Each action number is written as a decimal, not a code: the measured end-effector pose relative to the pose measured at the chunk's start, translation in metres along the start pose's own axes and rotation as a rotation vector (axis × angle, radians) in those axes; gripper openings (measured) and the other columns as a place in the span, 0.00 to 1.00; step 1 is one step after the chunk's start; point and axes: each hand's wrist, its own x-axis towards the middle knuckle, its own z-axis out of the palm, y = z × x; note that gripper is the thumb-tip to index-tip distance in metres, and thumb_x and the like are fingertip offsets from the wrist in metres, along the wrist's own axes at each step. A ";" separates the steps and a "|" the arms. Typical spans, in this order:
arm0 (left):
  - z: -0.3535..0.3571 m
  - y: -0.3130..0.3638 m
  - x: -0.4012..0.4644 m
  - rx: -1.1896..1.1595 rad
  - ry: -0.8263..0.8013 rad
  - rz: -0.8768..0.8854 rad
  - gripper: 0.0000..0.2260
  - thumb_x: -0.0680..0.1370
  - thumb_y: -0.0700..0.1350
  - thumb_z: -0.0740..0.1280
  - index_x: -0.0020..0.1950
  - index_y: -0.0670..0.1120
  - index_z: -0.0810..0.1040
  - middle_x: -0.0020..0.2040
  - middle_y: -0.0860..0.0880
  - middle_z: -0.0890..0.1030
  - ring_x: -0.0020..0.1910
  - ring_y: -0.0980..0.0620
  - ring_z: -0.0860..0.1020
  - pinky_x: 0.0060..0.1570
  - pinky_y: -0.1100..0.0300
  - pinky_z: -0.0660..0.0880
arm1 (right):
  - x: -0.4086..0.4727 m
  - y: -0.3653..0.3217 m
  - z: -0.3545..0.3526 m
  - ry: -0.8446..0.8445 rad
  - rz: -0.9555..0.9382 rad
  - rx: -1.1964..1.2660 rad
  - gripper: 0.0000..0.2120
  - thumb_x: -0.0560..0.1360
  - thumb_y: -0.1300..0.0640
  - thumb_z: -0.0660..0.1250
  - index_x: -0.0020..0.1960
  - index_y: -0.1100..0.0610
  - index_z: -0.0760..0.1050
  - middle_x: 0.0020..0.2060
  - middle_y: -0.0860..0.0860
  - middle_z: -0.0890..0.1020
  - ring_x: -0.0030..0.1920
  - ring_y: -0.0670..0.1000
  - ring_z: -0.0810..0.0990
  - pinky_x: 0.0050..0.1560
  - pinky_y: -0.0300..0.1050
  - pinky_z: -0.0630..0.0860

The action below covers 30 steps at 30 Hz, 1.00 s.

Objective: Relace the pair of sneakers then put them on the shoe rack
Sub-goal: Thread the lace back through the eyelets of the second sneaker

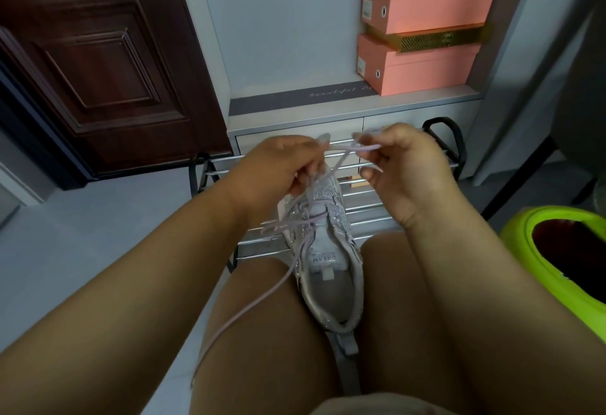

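Observation:
A pale grey sneaker (328, 270) with sparkly trim lies between my knees, toe pointing away from me. Its lilac lace (249, 303) runs through the eyelets, and one long end trails over my left thigh. My left hand (278, 168) grips the toe end of the sneaker and lace strands there. My right hand (406, 165) pinches a loop of the lace between thumb and fingers, held up to the right of the toe. The metal shoe rack (370, 211) stands just beyond my knees. The second sneaker is not in view.
A white cabinet (295, 129) stands behind the rack, with stacked pink shoe boxes (426, 20) on its shelf at the right. A dark wooden door (98, 60) is at the left. A lime green bin (557, 250) sits by my right knee.

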 end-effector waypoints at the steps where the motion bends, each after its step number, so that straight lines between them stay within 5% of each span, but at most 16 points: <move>1: -0.001 -0.001 0.001 -0.044 0.000 0.002 0.22 0.80 0.49 0.62 0.24 0.50 0.72 0.30 0.51 0.73 0.30 0.54 0.67 0.33 0.61 0.66 | 0.001 -0.001 -0.002 -0.045 -0.016 0.101 0.04 0.64 0.63 0.61 0.33 0.55 0.68 0.39 0.53 0.81 0.37 0.48 0.76 0.31 0.39 0.66; 4: -0.005 -0.004 0.003 -0.265 0.052 -0.040 0.21 0.78 0.45 0.62 0.24 0.49 0.69 0.26 0.50 0.70 0.27 0.54 0.63 0.29 0.62 0.62 | 0.003 -0.004 -0.011 -0.160 -0.080 0.222 0.01 0.60 0.60 0.60 0.31 0.55 0.68 0.34 0.54 0.82 0.39 0.50 0.79 0.36 0.40 0.67; 9: -0.032 -0.007 0.006 -0.513 0.145 -0.025 0.12 0.74 0.49 0.67 0.32 0.48 0.71 0.24 0.53 0.67 0.21 0.58 0.59 0.23 0.65 0.55 | 0.010 -0.002 -0.027 -0.122 -0.333 -0.472 0.06 0.72 0.61 0.69 0.37 0.56 0.75 0.25 0.44 0.76 0.29 0.43 0.72 0.33 0.33 0.70; 13: -0.055 0.008 0.012 -0.606 0.242 0.057 0.12 0.78 0.52 0.62 0.37 0.48 0.72 0.25 0.55 0.67 0.19 0.60 0.58 0.19 0.67 0.53 | 0.014 0.002 -0.044 -0.144 -0.256 -0.758 0.05 0.75 0.65 0.66 0.48 0.59 0.79 0.28 0.48 0.79 0.28 0.41 0.72 0.29 0.32 0.69; 16: -0.072 0.021 0.016 -0.624 0.337 0.075 0.14 0.81 0.52 0.58 0.38 0.49 0.72 0.26 0.54 0.68 0.20 0.58 0.58 0.20 0.67 0.55 | 0.014 0.004 -0.056 -0.160 -0.176 -0.877 0.08 0.78 0.61 0.63 0.45 0.61 0.80 0.30 0.50 0.80 0.26 0.41 0.70 0.29 0.32 0.68; 22: -0.073 0.036 0.023 -0.390 0.428 0.034 0.12 0.81 0.50 0.60 0.40 0.47 0.75 0.28 0.53 0.69 0.21 0.58 0.58 0.21 0.65 0.57 | 0.006 0.012 -0.065 -0.347 -0.023 -0.903 0.16 0.79 0.50 0.57 0.47 0.56 0.81 0.28 0.49 0.70 0.31 0.51 0.65 0.34 0.41 0.65; 25: -0.062 0.036 0.025 -0.210 0.416 0.043 0.13 0.80 0.50 0.62 0.40 0.46 0.77 0.28 0.52 0.64 0.22 0.57 0.57 0.22 0.64 0.56 | 0.002 0.010 -0.056 -0.374 -0.006 -1.064 0.14 0.79 0.49 0.57 0.44 0.47 0.81 0.33 0.49 0.72 0.34 0.47 0.68 0.38 0.35 0.68; 28: -0.054 0.040 0.022 -0.130 0.358 0.100 0.13 0.80 0.51 0.63 0.42 0.45 0.79 0.25 0.53 0.61 0.23 0.56 0.56 0.22 0.64 0.57 | 0.003 0.012 -0.052 -0.351 -0.042 -1.151 0.09 0.79 0.56 0.62 0.47 0.52 0.81 0.40 0.46 0.77 0.42 0.45 0.75 0.41 0.24 0.67; 30: -0.051 0.045 0.019 -0.064 0.297 0.132 0.12 0.79 0.51 0.63 0.42 0.46 0.80 0.24 0.54 0.61 0.23 0.55 0.56 0.23 0.65 0.57 | 0.005 0.017 -0.051 -0.286 -0.116 -1.194 0.07 0.76 0.56 0.66 0.52 0.55 0.79 0.39 0.47 0.78 0.41 0.48 0.76 0.40 0.28 0.68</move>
